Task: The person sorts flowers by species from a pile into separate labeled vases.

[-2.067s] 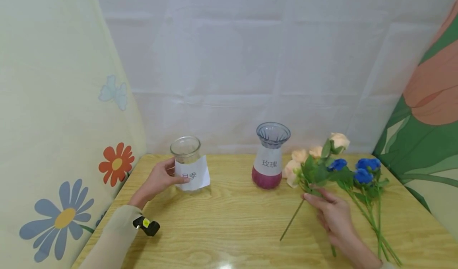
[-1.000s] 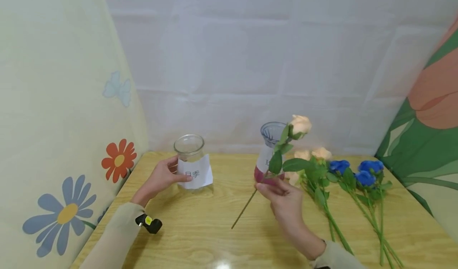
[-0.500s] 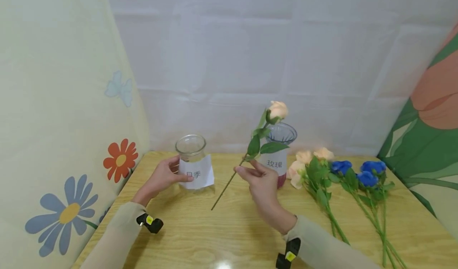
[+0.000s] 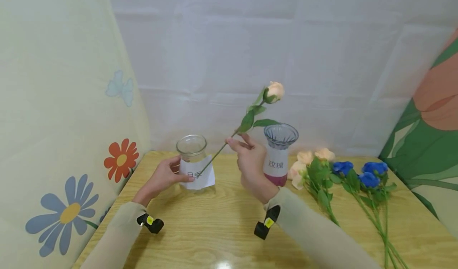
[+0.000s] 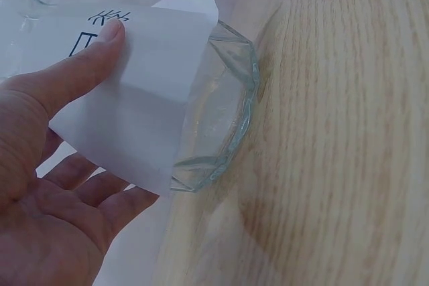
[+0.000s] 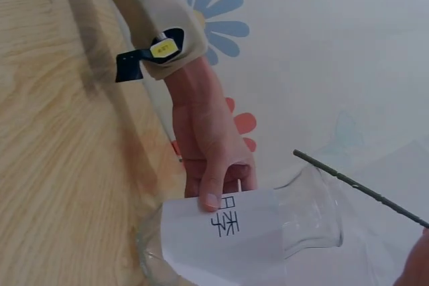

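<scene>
My left hand [image 4: 165, 178] grips a clear glass vase [image 4: 191, 146] by its side, thumb over the white paper label [image 5: 144, 92] and fingers round the back. The vase stands upright on the table. My right hand [image 4: 253, 163] pinches the stem of a peach rose [image 4: 275, 91] between thumb and fingertips. The bloom points up and right, and the stem slants down left, its lower end overlapping the label in the head view. In the right wrist view the bare stem [image 6: 362, 187] passes close by the vase mouth.
A second vase [image 4: 280, 136], purple at the base and labelled, stands just right of my right hand. Several peach flowers [image 4: 298, 169] and blue flowers [image 4: 368, 179] lie on the right of the wooden table [image 4: 222, 225]. A white cloth [image 4: 222, 62] hangs behind.
My right hand has picked up the peach rose from the bunch and carried it left and upward, past the purple vase towards the clear one. My left hand stays on the clear vase.
</scene>
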Demonstrator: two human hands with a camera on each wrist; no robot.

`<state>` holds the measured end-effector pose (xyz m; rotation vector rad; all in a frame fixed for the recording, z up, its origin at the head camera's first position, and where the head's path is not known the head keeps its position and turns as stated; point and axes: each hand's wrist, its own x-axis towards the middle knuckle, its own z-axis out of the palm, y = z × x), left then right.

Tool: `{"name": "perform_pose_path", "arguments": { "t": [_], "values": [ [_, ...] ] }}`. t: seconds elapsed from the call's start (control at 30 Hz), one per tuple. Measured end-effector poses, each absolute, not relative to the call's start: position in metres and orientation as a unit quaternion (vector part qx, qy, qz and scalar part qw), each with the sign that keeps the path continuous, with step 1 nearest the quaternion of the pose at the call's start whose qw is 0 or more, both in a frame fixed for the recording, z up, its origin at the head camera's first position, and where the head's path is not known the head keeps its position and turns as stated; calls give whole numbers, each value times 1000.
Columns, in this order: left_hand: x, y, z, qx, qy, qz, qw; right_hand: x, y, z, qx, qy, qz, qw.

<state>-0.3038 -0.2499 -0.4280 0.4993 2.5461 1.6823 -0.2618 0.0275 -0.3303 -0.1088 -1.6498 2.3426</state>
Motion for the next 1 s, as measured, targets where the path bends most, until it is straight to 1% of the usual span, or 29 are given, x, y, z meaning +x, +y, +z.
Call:
{"name": "perform_pose_path", "arguments": {
  "t": [0.37, 0.53, 0.73, 1.0],
  "values": [
    [-304, -250, -430, 159, 826, 540, 25, -295, 15, -301, -41, -529, 831, 167],
    [-304, -251, -429, 159, 827, 539, 26, -309, 6, -294, -40, -536, 821, 193],
    [-303, -250, -427, 159, 828, 537, 27, -321, -10, -304, -15, -596, 771, 222],
    [-303, -250, -426, 155, 831, 533, 27, -327, -25, -323, 55, -651, 728, 207]
  ]
}}
